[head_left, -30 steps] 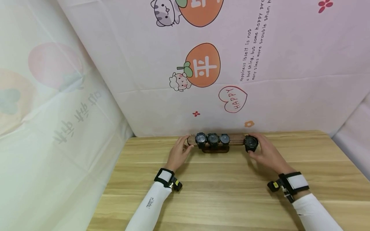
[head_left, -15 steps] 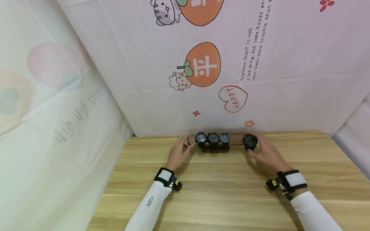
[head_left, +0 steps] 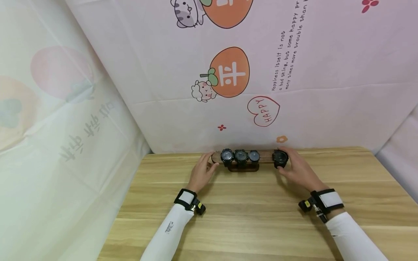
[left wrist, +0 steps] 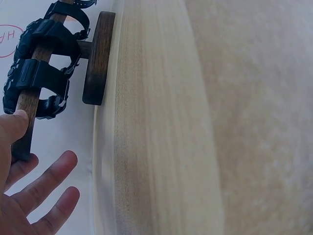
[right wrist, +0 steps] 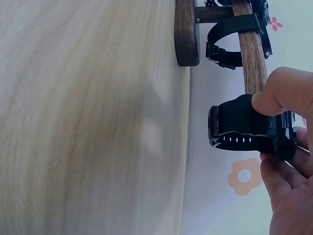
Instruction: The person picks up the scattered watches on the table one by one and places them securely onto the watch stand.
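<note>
A dark wooden watch stand carries its bar (head_left: 267, 156) crosswise at the back of the table, above a short foot (head_left: 243, 168). Three black watches hang strapped round the bar: one watch (head_left: 227, 155) left, another watch (head_left: 241, 156) in the middle, a smaller watch (head_left: 254, 156) beside it. My left hand (head_left: 200, 174) holds the bar's left end between thumb and fingers; its other fingers (left wrist: 58, 171) spread below. My right hand (head_left: 298, 170) pinches a fourth black watch (right wrist: 244, 120), its closed strap looped round the bar's right end, which the watch hides.
The wood-grain table (head_left: 241, 217) reaches toward me from the stand. Right behind the stand rises a white printed cloth (head_left: 176, 123), and another cloth (head_left: 81, 152) hangs at the left. Each wrist wears a camera on a black band.
My right hand has slid the watch leftward along the bar, from the right tip farther onto it. The left hand keeps its hold on the bar's other end.
</note>
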`<state>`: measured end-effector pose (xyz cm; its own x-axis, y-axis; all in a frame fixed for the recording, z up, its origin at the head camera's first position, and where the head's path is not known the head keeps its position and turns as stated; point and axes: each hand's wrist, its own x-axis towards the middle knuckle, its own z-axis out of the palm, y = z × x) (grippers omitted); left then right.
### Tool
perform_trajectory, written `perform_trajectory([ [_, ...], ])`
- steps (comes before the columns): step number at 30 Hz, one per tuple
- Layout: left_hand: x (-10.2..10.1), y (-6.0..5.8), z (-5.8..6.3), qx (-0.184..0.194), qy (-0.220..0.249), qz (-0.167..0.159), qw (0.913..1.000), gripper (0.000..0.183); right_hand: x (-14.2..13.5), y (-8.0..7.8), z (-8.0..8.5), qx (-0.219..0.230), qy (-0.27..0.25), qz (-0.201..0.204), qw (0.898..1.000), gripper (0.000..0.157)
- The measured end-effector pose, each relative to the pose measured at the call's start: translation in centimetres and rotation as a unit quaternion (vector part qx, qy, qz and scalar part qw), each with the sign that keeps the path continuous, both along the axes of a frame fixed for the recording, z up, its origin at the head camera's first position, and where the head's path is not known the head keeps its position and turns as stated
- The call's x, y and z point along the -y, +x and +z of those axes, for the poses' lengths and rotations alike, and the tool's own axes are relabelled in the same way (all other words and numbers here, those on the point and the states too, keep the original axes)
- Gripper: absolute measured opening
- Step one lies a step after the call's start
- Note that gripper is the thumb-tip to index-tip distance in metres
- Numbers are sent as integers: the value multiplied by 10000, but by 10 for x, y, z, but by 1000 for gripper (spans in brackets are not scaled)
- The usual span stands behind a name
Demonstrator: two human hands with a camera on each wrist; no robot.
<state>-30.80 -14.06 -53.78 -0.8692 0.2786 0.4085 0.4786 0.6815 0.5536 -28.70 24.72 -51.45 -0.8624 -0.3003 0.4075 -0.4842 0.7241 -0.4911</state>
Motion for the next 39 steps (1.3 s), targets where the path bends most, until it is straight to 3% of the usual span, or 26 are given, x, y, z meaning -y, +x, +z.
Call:
perform_trajectory([
  [7, 0, -1, 2, -16, -7, -10, 10000, 56, 0, -3, -1, 75, 90, -6, 9999, 81],
  [18, -1, 0, 2, -89, -42, 57, 9999, 55, 3, -4, -2, -241, 86, 53, 9997, 81],
  [39, -1, 1, 3, 96, -38, 88, 9999, 56, 12, -8, -7, 29, -59, 112, 9999, 85],
])
